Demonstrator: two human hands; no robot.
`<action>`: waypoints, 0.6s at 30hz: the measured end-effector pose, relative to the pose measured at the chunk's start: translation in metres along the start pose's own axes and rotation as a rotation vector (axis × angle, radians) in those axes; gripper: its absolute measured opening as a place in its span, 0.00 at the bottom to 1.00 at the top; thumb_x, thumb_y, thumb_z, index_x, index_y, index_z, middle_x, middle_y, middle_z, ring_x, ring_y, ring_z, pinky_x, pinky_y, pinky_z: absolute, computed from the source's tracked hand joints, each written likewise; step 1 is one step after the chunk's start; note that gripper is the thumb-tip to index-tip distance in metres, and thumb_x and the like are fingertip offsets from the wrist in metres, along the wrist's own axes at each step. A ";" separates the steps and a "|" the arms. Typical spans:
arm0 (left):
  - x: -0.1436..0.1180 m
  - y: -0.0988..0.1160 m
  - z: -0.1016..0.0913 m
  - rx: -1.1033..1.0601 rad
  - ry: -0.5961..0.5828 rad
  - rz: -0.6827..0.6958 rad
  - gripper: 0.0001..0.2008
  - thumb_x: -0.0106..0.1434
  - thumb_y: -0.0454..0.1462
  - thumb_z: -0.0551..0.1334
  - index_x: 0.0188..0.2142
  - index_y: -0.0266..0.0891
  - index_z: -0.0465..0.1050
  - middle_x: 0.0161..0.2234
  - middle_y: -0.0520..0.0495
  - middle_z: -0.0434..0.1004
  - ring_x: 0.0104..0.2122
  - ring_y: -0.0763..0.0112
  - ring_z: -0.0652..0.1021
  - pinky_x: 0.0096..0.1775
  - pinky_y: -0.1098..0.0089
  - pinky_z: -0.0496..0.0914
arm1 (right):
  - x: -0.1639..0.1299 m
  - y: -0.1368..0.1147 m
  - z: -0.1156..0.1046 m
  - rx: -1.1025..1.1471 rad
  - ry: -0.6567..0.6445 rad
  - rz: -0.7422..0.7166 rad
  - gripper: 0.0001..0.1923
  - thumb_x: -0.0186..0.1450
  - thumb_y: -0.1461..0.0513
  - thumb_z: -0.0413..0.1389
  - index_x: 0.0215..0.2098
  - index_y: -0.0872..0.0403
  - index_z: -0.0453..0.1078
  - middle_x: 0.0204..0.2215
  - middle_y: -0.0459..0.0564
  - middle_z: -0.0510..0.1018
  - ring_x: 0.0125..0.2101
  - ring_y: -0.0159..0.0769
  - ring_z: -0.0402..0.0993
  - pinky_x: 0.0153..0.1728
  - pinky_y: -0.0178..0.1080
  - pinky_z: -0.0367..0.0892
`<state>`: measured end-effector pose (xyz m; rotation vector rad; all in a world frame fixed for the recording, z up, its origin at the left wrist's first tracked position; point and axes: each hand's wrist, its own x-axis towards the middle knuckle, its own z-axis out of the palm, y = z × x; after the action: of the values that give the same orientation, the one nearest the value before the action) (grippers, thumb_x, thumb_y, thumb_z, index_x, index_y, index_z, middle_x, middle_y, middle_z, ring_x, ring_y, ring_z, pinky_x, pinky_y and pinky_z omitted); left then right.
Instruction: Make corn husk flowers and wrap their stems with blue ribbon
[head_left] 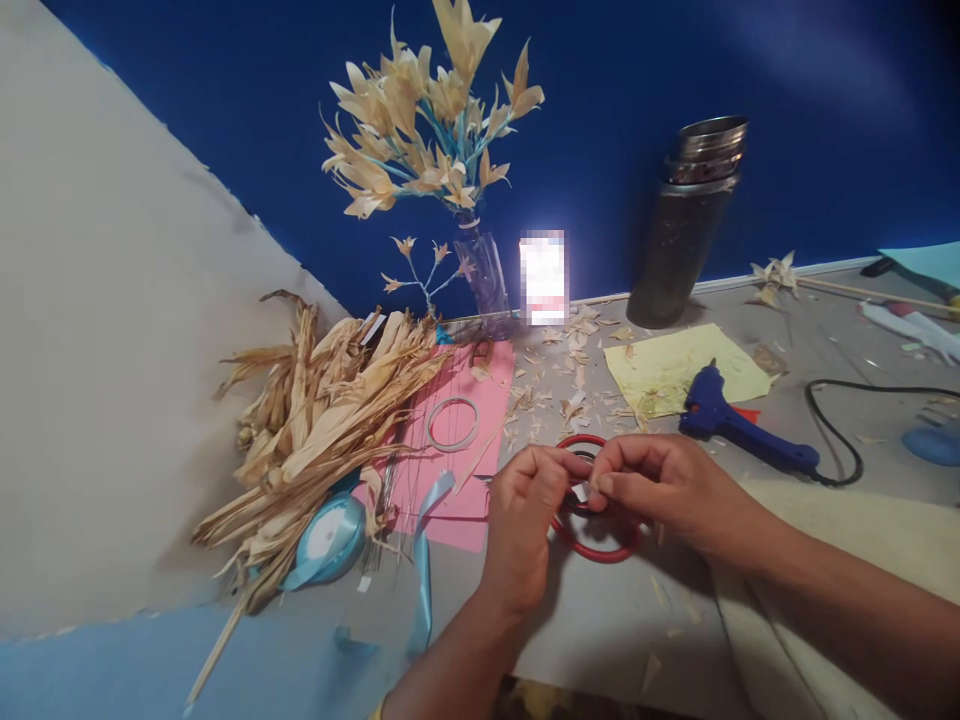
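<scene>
My left hand [526, 515] and my right hand [656, 490] meet in front of me, with their fingertips pinched close together. Whatever sits between the fingers is too small and too covered to name. Directly below and behind them are red ring-shaped handles [600, 553] with black inside, which look like those of scissors; the hands cover much of them. Left of my left hand, a light-blue ribbon strip [422, 570] trails over the table near pink paper [469, 500]. Beyond my right hand lies a blue glue gun [742, 425] with its black cord.
Dried corn husks [337, 400] and a blue ribbon roll [330, 535] lie left. A roll of tape [451, 425] rests on the pink paper. Behind stand a vase [484, 275] of husk flowers [420, 120] and a dark flask [682, 235]. Husk scraps surround yellow paper [660, 365].
</scene>
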<state>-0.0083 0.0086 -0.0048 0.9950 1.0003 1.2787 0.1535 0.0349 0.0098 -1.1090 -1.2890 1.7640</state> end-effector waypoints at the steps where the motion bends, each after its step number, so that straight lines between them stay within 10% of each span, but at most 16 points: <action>1: 0.000 0.001 0.000 0.002 -0.010 -0.021 0.14 0.61 0.47 0.66 0.28 0.39 0.69 0.34 0.47 0.78 0.31 0.69 0.76 0.37 0.68 0.70 | 0.000 -0.002 0.000 -0.045 -0.005 -0.013 0.09 0.57 0.57 0.62 0.25 0.55 0.73 0.24 0.46 0.79 0.20 0.28 0.69 0.23 0.32 0.63; 18: 0.001 0.008 -0.006 0.203 -0.113 -0.161 0.13 0.59 0.45 0.66 0.29 0.37 0.75 0.27 0.45 0.78 0.29 0.68 0.74 0.35 0.69 0.67 | 0.002 0.000 -0.008 -0.152 -0.084 0.014 0.06 0.58 0.61 0.58 0.25 0.54 0.74 0.23 0.45 0.80 0.22 0.29 0.71 0.25 0.32 0.65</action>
<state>-0.0165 0.0101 0.0012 1.1049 1.1142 0.9924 0.1602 0.0403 0.0081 -1.1397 -1.4905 1.7624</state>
